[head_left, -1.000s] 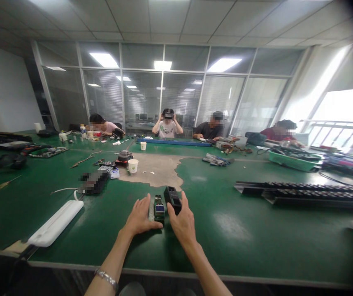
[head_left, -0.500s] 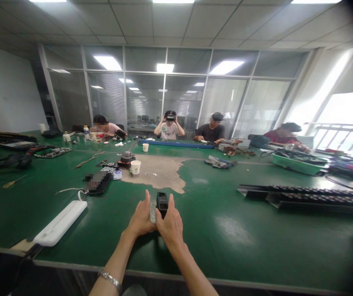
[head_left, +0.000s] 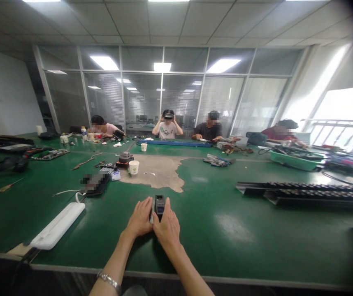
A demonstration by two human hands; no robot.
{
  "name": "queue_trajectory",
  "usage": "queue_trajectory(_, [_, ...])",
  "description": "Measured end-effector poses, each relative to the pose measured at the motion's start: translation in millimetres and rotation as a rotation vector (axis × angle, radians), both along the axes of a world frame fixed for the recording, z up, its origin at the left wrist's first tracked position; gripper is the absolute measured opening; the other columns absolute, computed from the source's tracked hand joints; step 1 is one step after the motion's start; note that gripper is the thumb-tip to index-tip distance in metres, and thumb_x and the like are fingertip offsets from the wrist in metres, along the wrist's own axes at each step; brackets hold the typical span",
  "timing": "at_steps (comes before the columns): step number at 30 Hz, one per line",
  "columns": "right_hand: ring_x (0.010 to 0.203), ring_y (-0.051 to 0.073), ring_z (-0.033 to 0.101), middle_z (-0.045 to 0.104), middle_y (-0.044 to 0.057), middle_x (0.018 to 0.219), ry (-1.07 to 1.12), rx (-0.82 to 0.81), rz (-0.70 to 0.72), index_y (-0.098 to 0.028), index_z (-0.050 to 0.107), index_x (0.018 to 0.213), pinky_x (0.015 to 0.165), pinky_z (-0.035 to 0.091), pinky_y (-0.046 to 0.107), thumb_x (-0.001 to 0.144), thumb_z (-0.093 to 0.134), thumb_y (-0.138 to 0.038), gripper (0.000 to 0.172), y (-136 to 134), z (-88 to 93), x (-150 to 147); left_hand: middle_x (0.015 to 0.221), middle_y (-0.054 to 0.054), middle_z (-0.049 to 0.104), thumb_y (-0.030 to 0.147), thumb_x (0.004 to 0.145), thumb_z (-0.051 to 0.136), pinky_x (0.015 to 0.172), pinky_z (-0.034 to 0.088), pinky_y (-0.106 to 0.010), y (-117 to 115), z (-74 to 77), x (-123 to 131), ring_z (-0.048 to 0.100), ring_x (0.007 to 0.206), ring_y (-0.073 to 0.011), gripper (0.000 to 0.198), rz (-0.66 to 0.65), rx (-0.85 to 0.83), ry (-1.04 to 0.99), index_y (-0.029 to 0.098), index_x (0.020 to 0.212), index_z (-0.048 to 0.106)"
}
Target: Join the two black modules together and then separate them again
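Note:
A small black box-shaped device (head_left: 159, 202), showing a bluish patch on its face, stands on the green table between my two hands. Along its right side lie the fingers of my right hand (head_left: 168, 226), with the thumb at its near left edge, so the hand grips it. My left hand (head_left: 140, 218) bends its fingers over a pale, flat piece (head_left: 152, 216) beside the device. Most of that piece is hidden, and its kind is unclear. Both hands rest close together, thumbs almost touching.
A white power strip (head_left: 58, 226) lies at left near the table edge. Beyond my hands stand a paper cup (head_left: 133, 167) and a bare brown patch (head_left: 164, 176). Black metal rails (head_left: 303, 195) and a green basket (head_left: 296, 161) are at right. Several people sit across the table.
My left hand's fingers have folded down from upright over the pale piece. My right hand's fingers have lowered along the device. The view has shifted slightly.

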State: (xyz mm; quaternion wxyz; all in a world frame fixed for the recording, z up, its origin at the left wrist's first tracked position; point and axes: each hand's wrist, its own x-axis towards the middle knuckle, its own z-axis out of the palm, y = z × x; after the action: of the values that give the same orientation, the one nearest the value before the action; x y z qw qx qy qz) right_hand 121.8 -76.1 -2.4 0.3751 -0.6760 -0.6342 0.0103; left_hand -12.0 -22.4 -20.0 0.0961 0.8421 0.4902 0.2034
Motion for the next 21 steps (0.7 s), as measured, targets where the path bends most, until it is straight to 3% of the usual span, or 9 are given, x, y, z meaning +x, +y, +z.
queue_trajectory(6, [0.111, 0.029, 0.059, 0.059, 0.019, 0.125, 0.121, 0.029, -0.006, -0.007, 0.024, 0.148, 0.093, 0.044, 0.038, 0.089, 0.047, -0.039, 0.071, 3, 23.4, 5, 0.155, -0.015, 0.025, 0.052, 0.072, 0.063, 0.118, 0.016, -0.052, 0, 0.8, 0, 0.024, 0.143, -0.0302, 0.098, -0.003, 0.000, -0.029, 0.015, 0.150, 0.017])
queue_trajectory(10, [0.114, 0.029, 0.057, 0.056, 0.018, 0.130, 0.169, 0.110, -0.028, -0.010, 0.024, 0.148, 0.093, 0.044, 0.038, 0.090, 0.045, -0.045, 0.071, 7, 38.0, 25, 0.154, -0.018, 0.027, 0.070, 0.063, 0.068, 0.117, 0.016, -0.053, 0, 3.6, 0, 0.023, 0.143, -0.0340, 0.112, -0.016, -0.009, -0.019, 0.015, 0.149, 0.022])
queue_trajectory(16, [0.113, 0.030, 0.057, 0.054, 0.021, 0.131, 0.114, 0.078, -0.129, -0.006, 0.023, 0.148, 0.094, 0.043, 0.041, 0.088, 0.046, -0.043, 0.074, 8, 9.8, 70, 0.154, -0.019, 0.026, 0.078, 0.058, 0.067, 0.117, 0.016, -0.052, -1, 7.4, 1, 0.023, 0.143, -0.0342, 0.117, 0.002, -0.032, -0.011, 0.016, 0.148, 0.025])
queue_trajectory(21, [0.109, 0.030, 0.059, 0.058, 0.021, 0.125, 0.049, 0.014, -0.143, -0.005, 0.020, 0.148, 0.091, 0.043, 0.039, 0.090, 0.044, -0.041, 0.073, 3, -11.4, 81, 0.154, -0.020, 0.026, 0.079, 0.058, 0.066, 0.116, 0.017, -0.053, 0, 7.4, 1, 0.023, 0.143, -0.0362, 0.117, -0.005, -0.029, -0.010, 0.015, 0.148, 0.026])
